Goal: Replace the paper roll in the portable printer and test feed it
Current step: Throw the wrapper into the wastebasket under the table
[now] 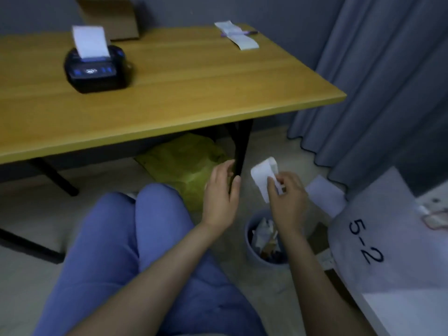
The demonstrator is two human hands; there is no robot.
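A black portable printer (97, 69) sits on the wooden table (194, 93) at the left, with a white paper strip (90, 41) standing up out of its slot. My right hand (287, 197) pinches a curled piece of white paper (263, 177) below the table's edge, above a waste bin (264, 241). My left hand (221, 192) hovers beside it with fingers apart, holding nothing, next to the black table leg (240, 151).
More white paper strips and a purple pen (238, 35) lie at the table's far right. A cardboard box (109, 15) leans on the wall. A yellow-green bag (184, 163) lies under the table. Blue curtains hang right; a grey surface marked "5-2" (378, 241) is near right.
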